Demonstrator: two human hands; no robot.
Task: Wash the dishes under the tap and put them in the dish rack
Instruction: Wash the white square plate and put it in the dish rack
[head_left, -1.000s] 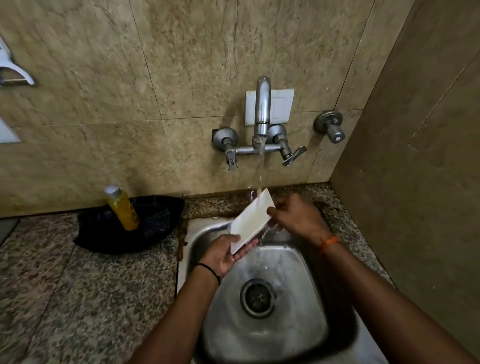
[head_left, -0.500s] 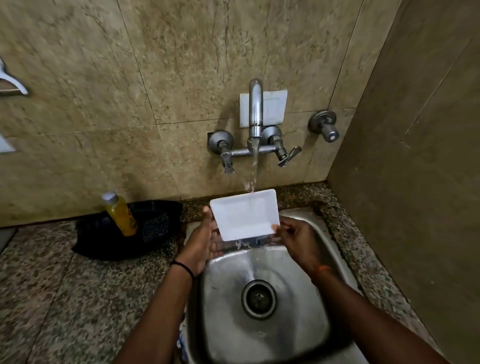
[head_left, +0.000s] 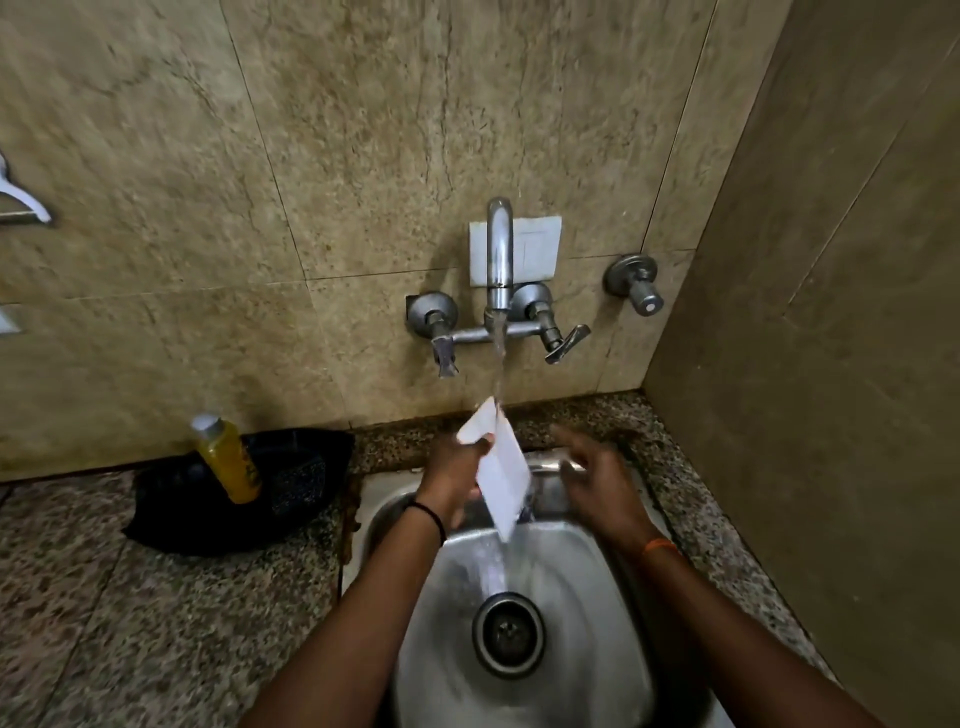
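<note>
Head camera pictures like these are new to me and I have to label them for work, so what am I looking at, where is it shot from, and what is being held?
No machine here: a person wears one wide-angle camera on the head, looking forward and down at their own two bare hands.

They stand at a steel sink set in a speckled stone counter. A wall tap runs, and the water falls onto a white rectangular dish, tilted on edge. The left hand grips it. The right hand is open beside it, blurred and seemingly not touching it.

On the counter to the left, a yellow bottle stands in a dark basket. I cannot say whether that basket is the dish rack.
</note>
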